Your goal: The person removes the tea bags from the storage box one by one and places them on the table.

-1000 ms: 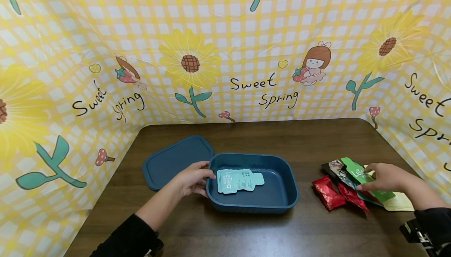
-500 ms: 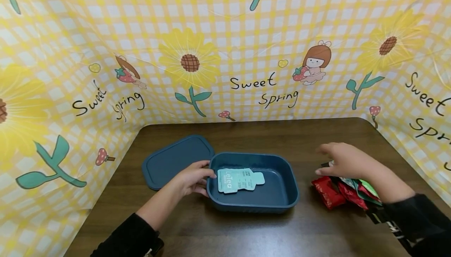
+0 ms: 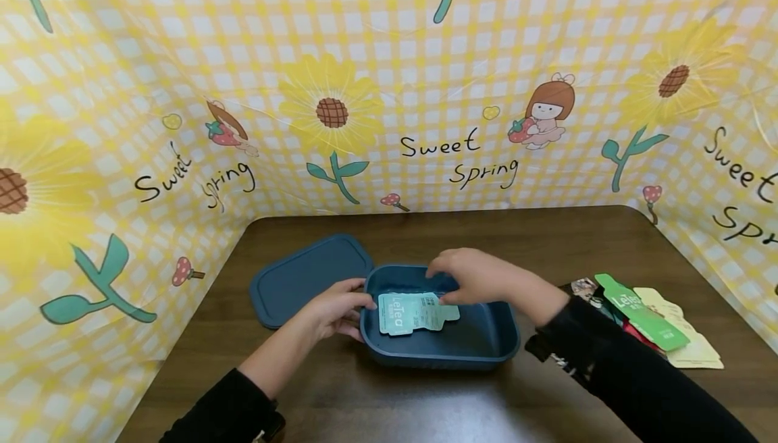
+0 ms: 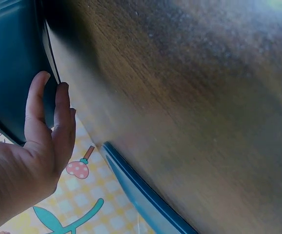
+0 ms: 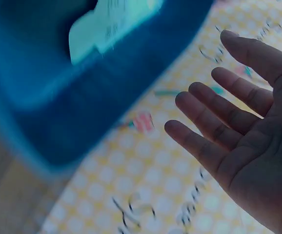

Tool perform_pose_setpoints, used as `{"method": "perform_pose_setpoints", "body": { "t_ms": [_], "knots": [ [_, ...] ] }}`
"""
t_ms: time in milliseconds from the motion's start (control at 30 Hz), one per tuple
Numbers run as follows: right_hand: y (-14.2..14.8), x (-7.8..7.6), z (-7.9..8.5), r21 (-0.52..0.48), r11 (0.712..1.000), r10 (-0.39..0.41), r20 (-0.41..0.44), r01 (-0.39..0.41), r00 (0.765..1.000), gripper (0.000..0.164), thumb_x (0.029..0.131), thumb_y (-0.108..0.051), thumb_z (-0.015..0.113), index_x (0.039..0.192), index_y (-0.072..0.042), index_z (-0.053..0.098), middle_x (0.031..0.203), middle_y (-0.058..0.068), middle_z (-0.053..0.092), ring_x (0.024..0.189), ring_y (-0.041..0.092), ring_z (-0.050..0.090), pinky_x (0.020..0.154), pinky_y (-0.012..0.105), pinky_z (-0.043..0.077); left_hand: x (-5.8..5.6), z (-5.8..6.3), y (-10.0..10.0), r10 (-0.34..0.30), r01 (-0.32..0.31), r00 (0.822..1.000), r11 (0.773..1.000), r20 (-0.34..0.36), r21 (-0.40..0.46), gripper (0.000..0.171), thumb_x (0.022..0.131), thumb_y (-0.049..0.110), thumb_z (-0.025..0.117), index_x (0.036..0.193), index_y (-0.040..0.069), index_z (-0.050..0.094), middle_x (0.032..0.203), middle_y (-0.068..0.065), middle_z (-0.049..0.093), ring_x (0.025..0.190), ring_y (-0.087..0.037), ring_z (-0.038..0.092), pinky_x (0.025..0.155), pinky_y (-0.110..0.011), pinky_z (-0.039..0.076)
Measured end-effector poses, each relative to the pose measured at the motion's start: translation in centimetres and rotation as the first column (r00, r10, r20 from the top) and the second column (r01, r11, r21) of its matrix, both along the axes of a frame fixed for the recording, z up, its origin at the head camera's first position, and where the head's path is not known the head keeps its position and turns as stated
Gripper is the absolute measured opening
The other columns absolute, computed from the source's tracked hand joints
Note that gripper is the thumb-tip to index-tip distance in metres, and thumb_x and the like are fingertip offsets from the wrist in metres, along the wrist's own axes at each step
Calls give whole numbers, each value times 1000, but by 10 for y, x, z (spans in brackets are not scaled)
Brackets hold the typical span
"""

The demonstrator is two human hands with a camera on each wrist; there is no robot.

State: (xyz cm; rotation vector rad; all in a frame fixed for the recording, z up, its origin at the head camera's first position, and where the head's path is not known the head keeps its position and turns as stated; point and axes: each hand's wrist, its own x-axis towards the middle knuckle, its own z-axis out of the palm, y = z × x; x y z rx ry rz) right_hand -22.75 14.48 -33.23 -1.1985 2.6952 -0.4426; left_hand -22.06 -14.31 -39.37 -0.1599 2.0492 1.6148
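On the wooden table sits a dark blue rectangular box (image 3: 437, 361), top uncovered. My left hand (image 3: 335, 309) pinches its left wall, thumb at the rim and fingers against the outside, as the left wrist view of the box (image 4: 9, 73) also shows. Inside, toward the left, lies a mint-green packet (image 3: 404, 316) lettered "LeTea". My right hand (image 3: 477, 279) is over the box's back rim, fingertips close to the packet's right end in the head view. Spread fingers and a bare palm appear on the right hand (image 5: 258, 131) in the right wrist view, apart from the box.
Left of and behind the box lies a dark blue lid (image 3: 310, 281). To the right is a pile with a green packet (image 3: 638, 311), a pale yellow packet (image 3: 699, 342) and others partly hidden by the right sleeve. A yellow checked cloth (image 3: 389, 38) surrounds the table's back and sides.
My right hand has left the packet pile, with nothing visible in it, and moved left to above the box. The left hand keeps its hold; the view has shifted slightly.
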Motion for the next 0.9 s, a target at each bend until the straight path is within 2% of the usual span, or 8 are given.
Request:
{"method": "perform_pose_setpoints", "body": {
  "t_ms": [133, 267, 400, 600, 800, 900],
  "knots": [
    [-28, -8, -18, 58, 997, 39, 111, -45, 993, 49, 91, -16, 80, 135, -2, 65, 137, 17, 64, 126, 32, 62, 108, 48, 55, 1, 0, 0, -1, 1, 1000, 1000, -3, 1, 70, 94, 9, 66, 158, 5, 40, 132, -26, 63, 89, -28, 72, 66, -42, 68],
    [-45, -12, -31, 140, 990, -8, 210, -22, 978, 65, 90, -19, 83, 147, -5, 56, 147, 17, 56, 133, 31, 56, 116, 49, 49, 2, 0, 1, -4, 4, 1000, 1000, -5, 7, 71, 93, 8, 66, 159, 5, 39, 126, -24, 65, 86, -26, 72, 64, -41, 67],
    [-55, -13, -37, 213, 977, -70, 242, 18, 968, 75, 88, -22, 86, 152, -10, 50, 149, 14, 54, 132, 28, 54, 118, 49, 47, 2, 1, -1, -1, 1, 1000, 1000, -12, 12, 73, 92, 8, 66, 160, 5, 38, 124, -23, 66, 85, -25, 72, 63, -40, 67],
    [-61, -12, -44, 276, 961, -96, 212, 35, 973, 73, 85, -22, 88, 149, -14, 54, 139, 9, 58, 119, 23, 55, 111, 44, 52, 1, 3, 0, -21, 22, 1000, 1000, -14, 18, 73, 93, 8, 65, 160, 4, 36, 122, -23, 66, 84, -24, 71, 62, -38, 67],
    [-58, -28, -72, 284, 958, -15, 117, -19, 993, 73, 84, -26, 88, 148, -14, 53, 130, 7, 58, 109, 21, 55, 101, 40, 56, 1, 3, 1, -28, 28, 1000, 999, -11, 18, 73, 93, 9, 65, 160, 3, 36, 120, -23, 68, 81, -23, 72, 61, -37, 66],
    [-60, -24, -68, 308, 951, -26, 110, -9, 994, 74, 84, -27, 89, 147, -14, 54, 130, 7, 58, 110, 21, 56, 103, 40, 56, 1, 2, 2, -27, 28, 1000, 1000, -11, 15, 73, 93, 9, 65, 160, 3, 36, 121, -23, 67, 82, -24, 72, 61, -38, 67]
  ]
}}
